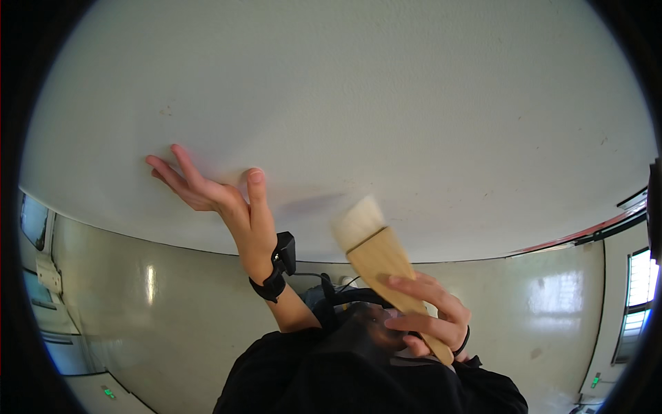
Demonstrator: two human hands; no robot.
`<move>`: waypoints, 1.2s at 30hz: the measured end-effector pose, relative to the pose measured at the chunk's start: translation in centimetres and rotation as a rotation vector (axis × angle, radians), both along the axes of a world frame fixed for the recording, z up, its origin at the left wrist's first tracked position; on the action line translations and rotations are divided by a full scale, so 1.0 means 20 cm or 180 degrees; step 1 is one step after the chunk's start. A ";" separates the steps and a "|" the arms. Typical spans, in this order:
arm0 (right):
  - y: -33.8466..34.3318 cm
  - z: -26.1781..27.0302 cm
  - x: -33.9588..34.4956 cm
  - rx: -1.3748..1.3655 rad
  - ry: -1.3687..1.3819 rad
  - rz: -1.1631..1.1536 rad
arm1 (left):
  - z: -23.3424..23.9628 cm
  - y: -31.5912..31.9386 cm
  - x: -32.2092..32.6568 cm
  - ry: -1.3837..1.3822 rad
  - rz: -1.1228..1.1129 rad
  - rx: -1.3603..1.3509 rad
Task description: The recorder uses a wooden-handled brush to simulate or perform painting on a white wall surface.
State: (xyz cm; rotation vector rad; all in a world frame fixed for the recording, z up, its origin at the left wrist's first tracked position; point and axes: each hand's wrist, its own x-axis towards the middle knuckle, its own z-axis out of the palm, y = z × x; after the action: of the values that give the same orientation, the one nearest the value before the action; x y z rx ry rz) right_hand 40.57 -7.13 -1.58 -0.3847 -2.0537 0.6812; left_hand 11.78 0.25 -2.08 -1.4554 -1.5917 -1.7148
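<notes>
My right hand (439, 315) grips a flat brush by its wide wooden handle (390, 259). The brush's pale bristles (362, 220), slightly blurred, point up and left towards a large off-white, lightly textured surface (393, 93); whether they touch it cannot be told. To the left, my left hand (222, 202) is held with fingers apart and nothing in it. Its thumb and fingertips lie close against the same surface, perhaps touching. A black strap with a small black device (282, 253) is on my left wrist.
Small brown scuffs (165, 111) and faint specks mark the pale surface. Beyond its lower edge lies a glossy floor (170, 290). A thin black cable (310, 274) runs from the wrist device towards my body. A window (638, 290) is at far right.
</notes>
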 end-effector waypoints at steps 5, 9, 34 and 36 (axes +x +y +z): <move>0.04 0.01 -0.05 0.0618 -0.0385 -0.0616 | 0.00 -0.01 0.00 0.0072 0.0104 -0.0147; 0.04 -0.07 -0.07 0.0460 -0.0554 -0.0606 | 0.01 -0.01 0.00 0.0065 0.0114 -0.0135; 0.21 0.02 -0.14 0.0985 0.0506 -0.0410 | 0.06 -0.05 0.02 0.0029 0.0845 0.0250; 0.23 -0.01 -0.07 0.0828 0.0154 -0.0614 | 0.07 -0.05 0.02 0.0076 0.1009 0.0228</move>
State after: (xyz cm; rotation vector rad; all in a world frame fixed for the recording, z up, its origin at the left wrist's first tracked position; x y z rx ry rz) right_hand 39.14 -2.62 -1.75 -0.4041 -1.9966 0.2995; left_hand 12.10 -0.71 -0.64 -1.1153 -1.6292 -1.5484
